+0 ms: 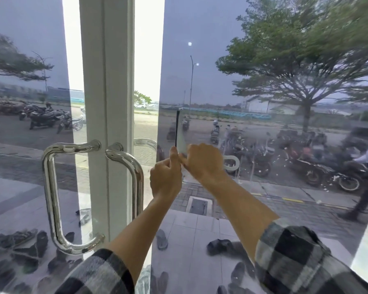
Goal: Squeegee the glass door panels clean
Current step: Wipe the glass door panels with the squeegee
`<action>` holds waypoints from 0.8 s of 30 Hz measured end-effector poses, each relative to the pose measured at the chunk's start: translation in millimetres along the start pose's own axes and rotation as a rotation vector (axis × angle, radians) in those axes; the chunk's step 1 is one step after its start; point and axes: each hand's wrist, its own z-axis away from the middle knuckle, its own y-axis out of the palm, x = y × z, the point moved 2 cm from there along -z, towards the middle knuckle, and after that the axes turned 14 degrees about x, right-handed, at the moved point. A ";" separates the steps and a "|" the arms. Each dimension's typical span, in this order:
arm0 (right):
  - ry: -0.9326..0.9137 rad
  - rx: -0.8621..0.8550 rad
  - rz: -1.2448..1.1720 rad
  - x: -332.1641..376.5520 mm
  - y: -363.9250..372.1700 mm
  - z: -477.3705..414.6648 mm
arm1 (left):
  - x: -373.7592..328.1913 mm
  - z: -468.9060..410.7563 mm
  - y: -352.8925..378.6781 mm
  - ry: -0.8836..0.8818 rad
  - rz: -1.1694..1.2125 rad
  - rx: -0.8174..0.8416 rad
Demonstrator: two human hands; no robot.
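Two plaid sleeves [295,257] reach forward. The left hand [166,177], fingers curled, pinches the lower end of the squeegee [177,128] blade. The right hand [202,162], touching it, grips the handle. The blade stands upright above both hands, on the right glass door panel [210,71]. Motorcycles [327,172] stand outside.

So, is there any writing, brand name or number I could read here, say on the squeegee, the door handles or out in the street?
No text can be read anywhere in this view.
The squeegee: no brand or label shows.
The chrome door handles: plain, with no marking.
The parked motorcycles outside: blurred, and any plates are too small to read.
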 end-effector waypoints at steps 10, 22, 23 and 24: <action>0.198 -0.045 0.068 -115.4 -16.9 51.9 | -27.3 26.2 92.7 -0.010 0.057 0.162; 0.351 -0.046 0.007 -196.0 -16.4 107.4 | -49.1 58.5 131.2 0.018 0.014 0.262; 0.350 -0.044 0.010 -195.2 -17.0 108.6 | -48.9 59.3 129.6 0.019 0.015 0.260; 0.344 -0.047 0.016 -193.3 -18.4 109.3 | -47.9 59.6 127.2 0.018 0.014 0.256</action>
